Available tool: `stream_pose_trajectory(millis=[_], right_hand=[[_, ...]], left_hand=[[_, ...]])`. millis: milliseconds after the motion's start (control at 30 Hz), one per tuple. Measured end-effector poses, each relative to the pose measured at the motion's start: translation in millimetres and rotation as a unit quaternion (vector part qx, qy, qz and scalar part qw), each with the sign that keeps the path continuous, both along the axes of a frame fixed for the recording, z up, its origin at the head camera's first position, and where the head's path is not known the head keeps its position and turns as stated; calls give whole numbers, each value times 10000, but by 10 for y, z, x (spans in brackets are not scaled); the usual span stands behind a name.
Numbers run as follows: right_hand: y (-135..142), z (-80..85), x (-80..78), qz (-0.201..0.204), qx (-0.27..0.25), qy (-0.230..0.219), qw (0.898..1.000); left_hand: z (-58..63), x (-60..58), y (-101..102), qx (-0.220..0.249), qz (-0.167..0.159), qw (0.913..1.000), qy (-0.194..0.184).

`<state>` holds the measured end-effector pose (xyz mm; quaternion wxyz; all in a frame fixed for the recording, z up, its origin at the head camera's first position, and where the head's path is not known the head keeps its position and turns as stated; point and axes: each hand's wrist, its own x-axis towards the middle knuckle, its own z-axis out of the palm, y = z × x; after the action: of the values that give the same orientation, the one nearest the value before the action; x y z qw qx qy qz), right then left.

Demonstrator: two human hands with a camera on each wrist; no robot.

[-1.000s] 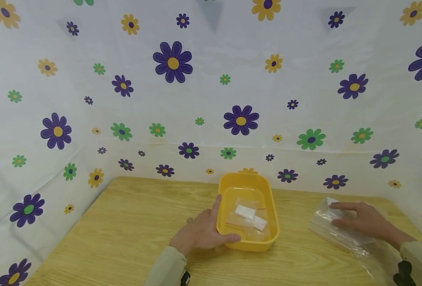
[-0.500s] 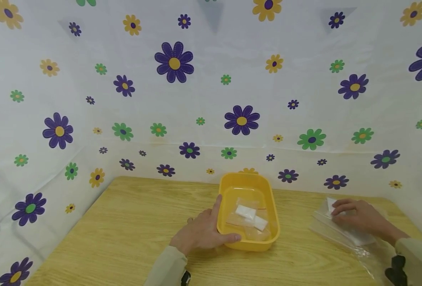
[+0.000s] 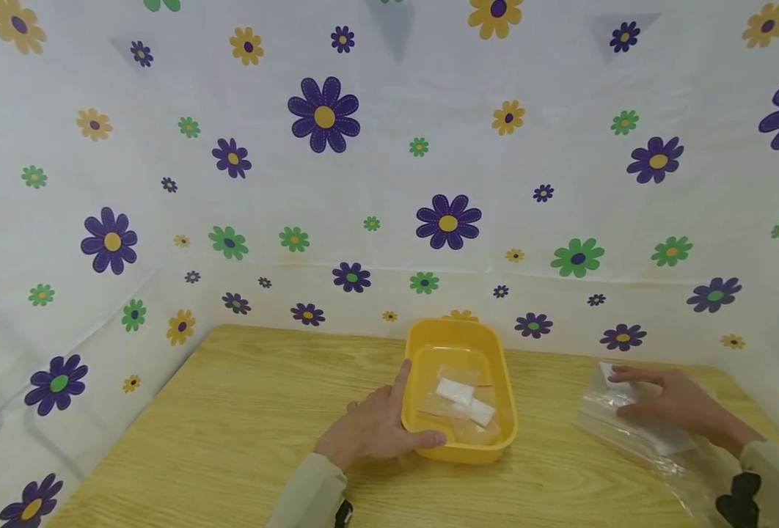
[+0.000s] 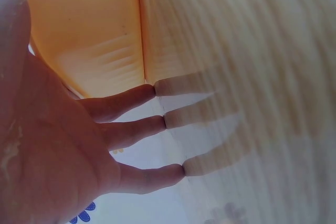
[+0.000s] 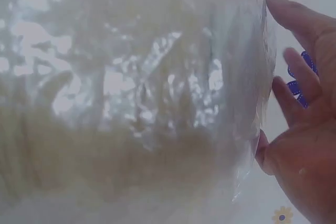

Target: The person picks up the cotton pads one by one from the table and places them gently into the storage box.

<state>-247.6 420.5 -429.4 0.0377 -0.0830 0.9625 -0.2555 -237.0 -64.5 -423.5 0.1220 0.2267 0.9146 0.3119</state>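
Observation:
My left hand (image 3: 376, 427) lies against the near-left corner of a yellow plastic bin (image 3: 452, 336), its thumb across the near rim. In the left wrist view, straight fingers (image 4: 134, 132) reach down to the tabletop beside the bin's wall. Inside the bin are clear plastic bags with white rectangles, one white rectangle (image 3: 455, 391) lying just behind the other (image 3: 482, 412). At the right, my right hand (image 3: 680, 407) rests over a pile of clear plastic bags (image 3: 610, 422), with a white corner showing beyond its fingertips. The right wrist view shows its fingers along the plastic's edge.
Both the bin and the pile rest on a light wood-grain table (image 3: 264, 411). A white curtain (image 3: 363, 183) printed with flowers hangs behind the table and along both sides.
My right hand's fingers bend in over the plastic bags half a second ago, then stretch out again now. My left hand and the bin keep their places.

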Motion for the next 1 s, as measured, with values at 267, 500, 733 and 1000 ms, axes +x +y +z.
stream_pose_trajectory(millis=[267,500,733,1000], right_hand=[[27,-54,-29,130,189,-43,9997],[24,-77,-36,206,33,340,9992],[14,-69,7,244,249,680,9971],[-115,-38,87,377,76,1545,9873]], left_hand=[[7,17,9,-285,181,9994,-12],[8,14,0,-297,211,9993,-9],[6,-16,5,-198,155,9997,-5],[3,25,-7,-371,331,9988,-6]])
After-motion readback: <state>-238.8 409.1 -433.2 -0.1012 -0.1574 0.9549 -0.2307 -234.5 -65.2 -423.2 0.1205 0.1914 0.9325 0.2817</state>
